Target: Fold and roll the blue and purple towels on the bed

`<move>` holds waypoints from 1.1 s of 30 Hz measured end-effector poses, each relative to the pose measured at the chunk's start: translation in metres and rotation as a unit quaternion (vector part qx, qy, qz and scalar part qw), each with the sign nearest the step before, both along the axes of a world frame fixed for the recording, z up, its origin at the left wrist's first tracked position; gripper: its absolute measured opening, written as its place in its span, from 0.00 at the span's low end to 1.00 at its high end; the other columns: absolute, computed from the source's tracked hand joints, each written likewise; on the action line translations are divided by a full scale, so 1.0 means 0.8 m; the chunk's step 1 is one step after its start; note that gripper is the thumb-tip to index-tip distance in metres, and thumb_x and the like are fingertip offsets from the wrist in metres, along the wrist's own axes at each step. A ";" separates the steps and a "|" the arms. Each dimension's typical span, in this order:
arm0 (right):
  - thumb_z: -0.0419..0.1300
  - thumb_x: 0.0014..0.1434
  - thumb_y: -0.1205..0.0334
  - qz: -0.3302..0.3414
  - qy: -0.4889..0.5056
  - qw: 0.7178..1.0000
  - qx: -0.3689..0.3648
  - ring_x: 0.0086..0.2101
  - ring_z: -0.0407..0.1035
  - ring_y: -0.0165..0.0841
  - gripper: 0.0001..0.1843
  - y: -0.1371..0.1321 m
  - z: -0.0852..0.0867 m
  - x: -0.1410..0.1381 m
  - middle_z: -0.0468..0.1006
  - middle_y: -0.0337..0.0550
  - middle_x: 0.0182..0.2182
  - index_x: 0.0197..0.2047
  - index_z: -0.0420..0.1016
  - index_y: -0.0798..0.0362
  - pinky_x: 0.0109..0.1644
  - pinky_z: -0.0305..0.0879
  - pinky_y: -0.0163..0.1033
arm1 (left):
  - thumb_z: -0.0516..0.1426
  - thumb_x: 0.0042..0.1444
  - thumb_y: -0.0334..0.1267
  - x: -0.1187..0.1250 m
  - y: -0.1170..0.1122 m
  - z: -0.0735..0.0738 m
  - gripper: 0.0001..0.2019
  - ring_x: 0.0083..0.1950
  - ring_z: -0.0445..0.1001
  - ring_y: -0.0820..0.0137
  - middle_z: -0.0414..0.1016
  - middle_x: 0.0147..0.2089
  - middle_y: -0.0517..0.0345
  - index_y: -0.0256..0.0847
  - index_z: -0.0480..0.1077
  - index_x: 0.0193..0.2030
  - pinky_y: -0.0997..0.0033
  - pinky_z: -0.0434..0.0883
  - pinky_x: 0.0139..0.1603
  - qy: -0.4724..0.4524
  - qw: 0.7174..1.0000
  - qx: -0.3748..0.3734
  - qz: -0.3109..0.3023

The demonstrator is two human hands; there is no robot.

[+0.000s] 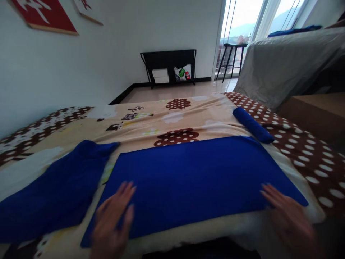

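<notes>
A blue cloth (194,176) lies spread out flat in front of me, roughly a long rectangle. Over its near left part is my left hand (114,216), fingers stretched out and thumb apart, slightly blurred. My right hand (288,216) is at the cloth's near right edge, its fingers extended and also blurred. Neither hand grips anything; whether they press on the fabric I cannot tell. Left of the spread cloth is a second blue cloth (59,187), lying loose and rumpled. Beyond the far right corner rests a rolled blue cloth (253,125).
Everything lies on a patterned blanket (207,108) with brown polka-dot borders. A black shelf (168,57) stands against the far wall. To the right are a sheet-covered piece of furniture (285,61) and a brown box (318,108). A black stool (234,46) is by the window.
</notes>
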State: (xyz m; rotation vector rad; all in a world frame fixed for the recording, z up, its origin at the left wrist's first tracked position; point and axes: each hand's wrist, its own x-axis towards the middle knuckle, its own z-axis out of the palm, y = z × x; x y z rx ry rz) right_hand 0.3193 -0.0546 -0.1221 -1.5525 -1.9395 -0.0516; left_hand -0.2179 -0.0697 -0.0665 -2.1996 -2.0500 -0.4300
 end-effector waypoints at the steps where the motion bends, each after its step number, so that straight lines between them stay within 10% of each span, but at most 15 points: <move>1: 0.50 0.57 0.48 0.048 0.003 0.999 -0.005 0.59 0.65 0.48 0.36 0.004 0.016 -0.042 0.63 0.15 0.62 0.67 0.45 0.12 0.57 0.71 0.63 | 0.44 0.63 0.47 0.046 0.035 0.017 0.30 0.73 0.55 0.63 0.62 0.68 0.78 0.73 0.40 0.71 0.46 0.61 0.71 -0.034 0.998 0.018 -0.041; 5: 0.52 0.62 0.56 0.216 -0.068 0.974 -0.001 0.63 0.59 0.44 0.42 0.011 0.042 -0.186 0.56 0.34 0.67 0.74 0.38 0.36 0.61 0.69 0.58 | 0.42 0.69 0.46 0.184 0.179 0.038 0.26 0.74 0.51 0.65 0.55 0.73 0.59 0.52 0.51 0.72 0.53 0.53 0.73 -0.025 0.964 -0.114 -0.238; 10: 0.53 0.57 0.66 0.255 -0.091 0.953 0.136 0.57 0.69 0.44 0.39 -0.005 0.007 -0.234 0.69 0.50 0.60 0.72 0.52 0.59 0.52 0.74 0.49 | 0.51 0.67 0.45 0.223 0.294 0.004 0.22 0.69 0.61 0.57 0.62 0.69 0.45 0.42 0.63 0.65 0.45 0.59 0.68 -0.008 0.977 -0.104 -0.185; 16: 0.54 0.53 0.69 0.139 -0.063 0.968 0.198 0.33 0.78 0.38 0.36 -0.016 -0.023 -0.206 0.83 0.43 0.40 0.67 0.65 0.46 0.35 0.75 0.46 | 0.59 0.62 0.45 0.215 0.342 0.011 0.19 0.57 0.71 0.59 0.70 0.58 0.48 0.39 0.68 0.57 0.48 0.71 0.57 0.001 0.989 -0.068 -0.128; 22: 0.51 0.51 0.63 0.118 -0.070 0.952 0.272 0.22 0.75 0.39 0.31 0.016 -0.006 -0.220 0.79 0.25 0.22 0.51 0.74 0.17 0.21 0.72 0.46 | 0.53 0.67 0.44 0.216 0.336 0.029 0.14 0.53 0.73 0.65 0.72 0.54 0.50 0.39 0.70 0.54 0.56 0.74 0.52 -0.023 0.989 -0.069 -0.126; 27: 0.46 0.60 0.63 0.106 -0.023 0.964 0.244 0.20 0.74 0.34 0.28 0.045 0.092 -0.172 0.80 0.23 0.24 0.51 0.75 0.21 0.26 0.77 0.42 | 0.51 0.68 0.45 0.194 0.338 0.120 0.15 0.47 0.76 0.67 0.74 0.49 0.53 0.38 0.71 0.52 0.62 0.76 0.47 -0.119 0.984 -0.024 -0.129; 30: 0.38 0.66 0.46 0.017 0.057 0.990 0.128 0.28 0.78 0.36 0.28 0.059 0.205 -0.120 0.83 0.38 0.28 0.42 0.81 0.35 0.28 0.71 0.38 | 0.50 0.69 0.47 0.155 0.321 0.213 0.19 0.47 0.77 0.65 0.75 0.49 0.52 0.34 0.69 0.55 0.61 0.77 0.46 -0.209 0.969 0.024 -0.131; 33: 0.53 0.61 0.42 -0.057 0.182 0.967 0.167 0.33 0.79 0.39 0.22 0.078 0.325 -0.084 0.82 0.41 0.29 0.48 0.81 0.43 0.31 0.75 0.36 | 0.37 0.72 0.43 0.114 0.278 0.304 0.25 0.58 0.73 0.61 0.73 0.58 0.48 0.25 0.54 0.66 0.62 0.73 0.50 -0.285 0.946 0.066 -0.139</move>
